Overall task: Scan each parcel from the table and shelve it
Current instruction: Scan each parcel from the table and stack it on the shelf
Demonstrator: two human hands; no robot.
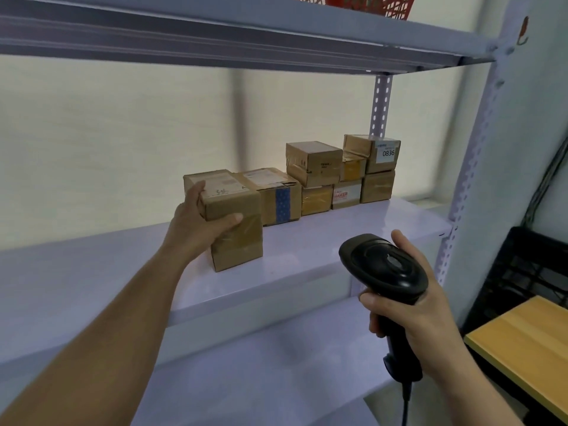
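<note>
A brown taped cardboard parcel (233, 222) stands on the pale metal shelf (92, 278), and my left hand (196, 222) grips its left side, thumb across the front. It sits just left of a parcel with blue tape (278, 195). Further right, several small cardboard parcels (341, 170) are stacked in two layers; one carries a label reading 0836 (388, 153). My right hand (408, 315) holds a black barcode scanner (382, 265) by its handle, in front of the shelf edge, head facing up toward me.
An upper shelf (246, 35) overhangs, with a red mesh basket (368, 4) on it. A perforated upright post (473, 167) bounds the shelf at right. A wooden table corner (522, 339) and a black crate (528, 265) sit at the lower right. A lower shelf (261, 379) shows below.
</note>
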